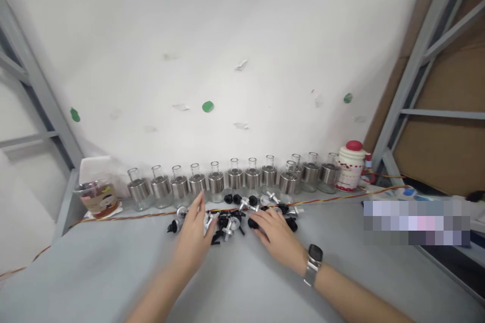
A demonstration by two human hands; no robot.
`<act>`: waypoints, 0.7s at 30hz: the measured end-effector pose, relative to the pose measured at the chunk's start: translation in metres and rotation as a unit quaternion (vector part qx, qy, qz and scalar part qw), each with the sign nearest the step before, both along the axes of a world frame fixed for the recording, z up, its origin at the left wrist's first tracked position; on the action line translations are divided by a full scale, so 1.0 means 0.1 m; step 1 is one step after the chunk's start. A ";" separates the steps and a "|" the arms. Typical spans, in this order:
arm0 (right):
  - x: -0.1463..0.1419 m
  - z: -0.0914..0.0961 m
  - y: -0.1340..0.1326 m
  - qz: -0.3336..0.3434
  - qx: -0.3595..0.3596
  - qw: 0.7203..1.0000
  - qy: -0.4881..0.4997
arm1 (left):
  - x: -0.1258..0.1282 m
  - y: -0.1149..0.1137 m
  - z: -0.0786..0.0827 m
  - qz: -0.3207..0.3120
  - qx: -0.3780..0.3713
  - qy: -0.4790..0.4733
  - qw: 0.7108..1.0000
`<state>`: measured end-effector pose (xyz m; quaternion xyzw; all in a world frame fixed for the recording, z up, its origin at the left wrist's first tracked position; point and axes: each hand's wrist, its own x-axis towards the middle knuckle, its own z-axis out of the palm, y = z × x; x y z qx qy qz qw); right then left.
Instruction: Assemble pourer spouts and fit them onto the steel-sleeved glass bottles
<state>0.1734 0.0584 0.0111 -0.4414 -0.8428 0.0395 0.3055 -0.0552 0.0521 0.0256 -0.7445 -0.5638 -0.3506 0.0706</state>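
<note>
Stoppers (231,224) heaped at lower centre; left hand (195,234) and right hand (278,236) reach in, fingers loosely spread, gripping nothing; singling one out likely needs a fine pinch.

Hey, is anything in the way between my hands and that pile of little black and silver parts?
Nothing visible. The left hand and right hand are at the pile of parts on the table; the bottles stand behind it.
</note>
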 end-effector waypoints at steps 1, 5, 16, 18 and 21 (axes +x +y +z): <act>-0.01 -0.01 -0.01 0.008 -0.007 1.000 -0.006 | 0.04 -0.02 -0.02 -0.025 -0.007 -0.011 1.000; 0.01 -0.01 0.02 -0.016 -0.020 0.999 0.046 | 0.09 -0.04 -0.07 -0.052 -0.010 -0.056 0.997; 0.36 0.16 0.29 -0.229 0.027 0.961 0.155 | 0.07 0.02 -0.19 -0.040 -0.028 -0.053 0.997; 0.40 0.19 0.30 -0.244 0.019 0.960 0.135 | 0.06 0.02 -0.21 -0.043 -0.025 -0.045 0.998; 0.43 0.22 0.28 -0.234 -0.012 0.968 0.088 | 0.05 0.03 -0.23 -0.042 -0.021 -0.041 0.998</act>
